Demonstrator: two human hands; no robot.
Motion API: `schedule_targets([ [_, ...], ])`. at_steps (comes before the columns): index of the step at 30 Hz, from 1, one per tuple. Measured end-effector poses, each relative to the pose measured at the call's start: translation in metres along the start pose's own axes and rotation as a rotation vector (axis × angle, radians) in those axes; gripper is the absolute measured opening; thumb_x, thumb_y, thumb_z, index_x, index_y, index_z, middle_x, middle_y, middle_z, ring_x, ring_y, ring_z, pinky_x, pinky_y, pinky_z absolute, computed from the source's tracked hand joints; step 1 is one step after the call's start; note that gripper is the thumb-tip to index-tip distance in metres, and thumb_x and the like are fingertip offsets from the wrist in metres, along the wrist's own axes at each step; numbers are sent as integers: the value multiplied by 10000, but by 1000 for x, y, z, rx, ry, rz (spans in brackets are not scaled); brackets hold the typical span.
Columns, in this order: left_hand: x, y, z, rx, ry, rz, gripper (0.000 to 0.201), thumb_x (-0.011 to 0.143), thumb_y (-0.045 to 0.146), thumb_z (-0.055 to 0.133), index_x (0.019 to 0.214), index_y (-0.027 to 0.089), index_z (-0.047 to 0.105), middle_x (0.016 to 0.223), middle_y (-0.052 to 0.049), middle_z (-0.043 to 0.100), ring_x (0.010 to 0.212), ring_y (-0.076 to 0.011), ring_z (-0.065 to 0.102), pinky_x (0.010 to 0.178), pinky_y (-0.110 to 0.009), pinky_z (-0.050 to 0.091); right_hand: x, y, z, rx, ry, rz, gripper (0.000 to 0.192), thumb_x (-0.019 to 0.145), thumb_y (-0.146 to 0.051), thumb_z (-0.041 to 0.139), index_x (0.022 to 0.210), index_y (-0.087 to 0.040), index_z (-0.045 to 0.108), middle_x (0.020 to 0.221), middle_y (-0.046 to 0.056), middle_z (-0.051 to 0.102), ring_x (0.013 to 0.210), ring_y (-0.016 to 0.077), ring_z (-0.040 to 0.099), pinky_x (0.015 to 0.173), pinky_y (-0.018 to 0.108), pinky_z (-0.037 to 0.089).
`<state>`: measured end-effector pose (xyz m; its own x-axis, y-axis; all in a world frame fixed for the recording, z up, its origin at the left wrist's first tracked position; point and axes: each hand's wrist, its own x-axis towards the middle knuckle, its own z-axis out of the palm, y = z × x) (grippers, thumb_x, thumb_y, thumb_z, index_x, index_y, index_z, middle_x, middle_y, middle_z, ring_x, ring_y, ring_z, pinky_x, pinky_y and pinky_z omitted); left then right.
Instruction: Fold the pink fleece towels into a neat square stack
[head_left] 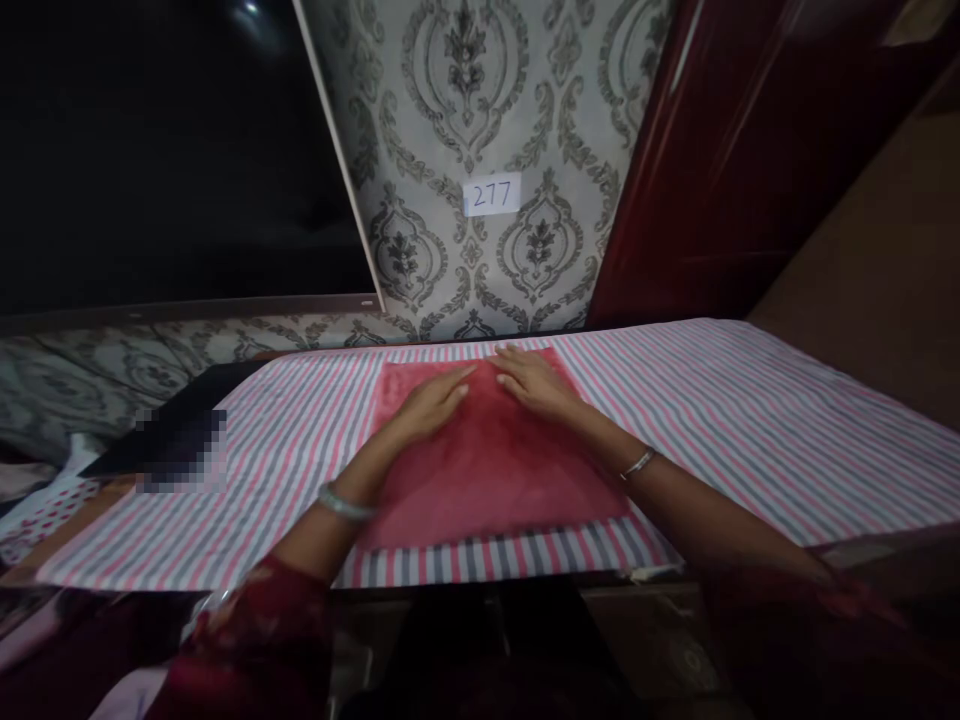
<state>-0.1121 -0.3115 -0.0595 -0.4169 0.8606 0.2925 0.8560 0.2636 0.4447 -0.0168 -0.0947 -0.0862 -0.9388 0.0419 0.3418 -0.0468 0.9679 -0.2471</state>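
A red cloth lies spread flat on a striped cloth that covers the table. Toward its far edge, left of the middle, my left hand rests on it with the fingers stretched out. My right hand lies on the far right part of the red cloth, palm down and fingers extended. Neither hand grips anything. The fingertips of both hands point inward, with a small gap between them. Slight blur softens the near edge of the red cloth.
A large dark television screen stands at the back left. Patterned wallpaper bears a paper label reading 277. A dark red glossy panel rises at the back right. A black flat object lies at the table's left end.
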Motion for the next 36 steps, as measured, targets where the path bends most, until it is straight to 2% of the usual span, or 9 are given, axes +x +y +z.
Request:
schedule_targets([
  [4,80,-2,29,-128,-249,92,553,1000,364,273,1483,157,448,1571,-71,429,1443,-145,388,1216,-341,248,-39,1,-4,-61,-94,-33,474,1025,-355,376,1466,-243,507,1571,84,420,1491,276,294,1204,526,230],
  [8,115,2,67,-39,-420,118,543,1024,405,214,1507,261,416,1632,-14,317,1523,-168,205,1242,-480,68,-62,-1,3,-92,-183,4,494,1016,-391,411,1490,-263,474,1587,86,392,1495,292,283,1198,542,242],
  [13,115,-1,95,79,-430,129,536,1023,427,219,1528,326,369,1657,13,249,1547,-188,82,1221,-529,-8,-94,-9,12,-98,-191,17,522,1020,-430,401,1530,-319,397,1639,43,280,1522,313,190,1207,578,199],
  [19,113,-4,94,107,-461,149,538,1018,444,254,1538,342,346,1666,18,221,1549,-180,65,1217,-518,-9,-161,-28,16,3,-195,-133,648,975,-411,515,1562,-428,243,1641,-66,234,1540,286,111,1218,609,187],
  [23,115,-3,96,110,-453,142,539,1018,462,251,1540,358,339,1668,20,215,1551,-208,43,1203,-557,-25,-213,-46,27,1,-210,-103,802,932,-336,580,1582,-428,119,1643,-94,194,1544,255,72,1239,593,189],
  [26,115,-5,99,111,-444,161,544,1018,464,249,1543,351,334,1669,12,212,1551,-213,49,1202,-558,-24,-235,-57,26,3,-208,-83,830,903,-348,628,1583,-418,158,1643,-75,202,1540,264,106,1226,589,251],
  [30,115,-5,100,112,-432,171,551,1018,457,239,1549,340,324,1675,9,193,1551,-219,49,1207,-551,-19,-223,-60,4,79,-88,-118,664,957,-325,547,1568,-354,287,1570,8,414,1482,237,325,1186,523,357],
  [33,118,-5,91,72,-468,174,573,1015,480,238,1571,347,258,1685,12,145,1552,-215,32,1208,-550,-24,-187,-52,-11,148,110,-142,510,1000,-251,448,1509,-255,429,1417,93,597,1327,233,540,1108,496,451],
  [36,124,-10,71,78,-464,199,580,1014,512,227,1575,365,236,1682,19,159,1551,-226,40,1200,-569,-53,-137,-43,-15,181,152,-223,425,1020,-260,427,1428,-211,532,1390,114,615,1300,240,563,1092,481,469],
])
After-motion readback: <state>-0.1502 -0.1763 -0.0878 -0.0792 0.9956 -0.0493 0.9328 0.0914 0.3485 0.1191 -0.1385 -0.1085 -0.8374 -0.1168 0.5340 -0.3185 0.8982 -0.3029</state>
